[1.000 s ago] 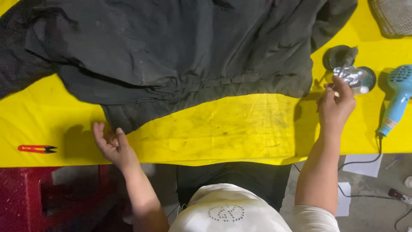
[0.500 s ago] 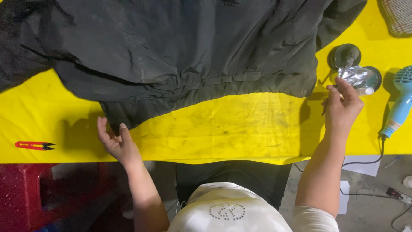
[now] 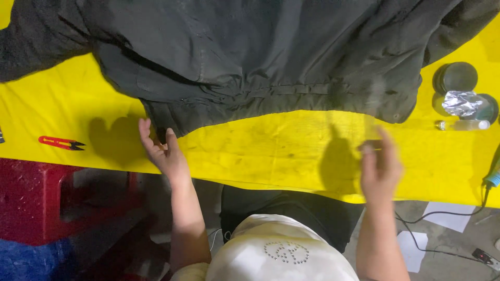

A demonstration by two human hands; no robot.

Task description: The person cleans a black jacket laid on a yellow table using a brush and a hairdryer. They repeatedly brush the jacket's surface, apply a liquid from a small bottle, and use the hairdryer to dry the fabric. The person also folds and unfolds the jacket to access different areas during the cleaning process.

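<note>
Where the dark jacket [image 3: 250,57] ends, bare yellow table [image 3: 271,151] runs to the near edge; left hand [image 3: 161,151] lies open, fingers touching the hem. Right hand [image 3: 380,166] hovers blurred over the table; grip cannot be told; red snips [image 3: 58,142] lie well left.

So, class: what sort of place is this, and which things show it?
Probably a garment workshop: a dark jacket spread over a yellow-covered table, red thread snips at its edge, and a corded blue tool on the side.

- Desk [image 3: 271,156], covered in stained yellow cloth
- Dark jacket [image 3: 250,57] spread across it
- Red thread snips [image 3: 58,142] at its left
- Round tins [image 3: 458,78], crumpled foil [image 3: 462,102] and a small bottle [image 3: 463,125] at its right
</note>
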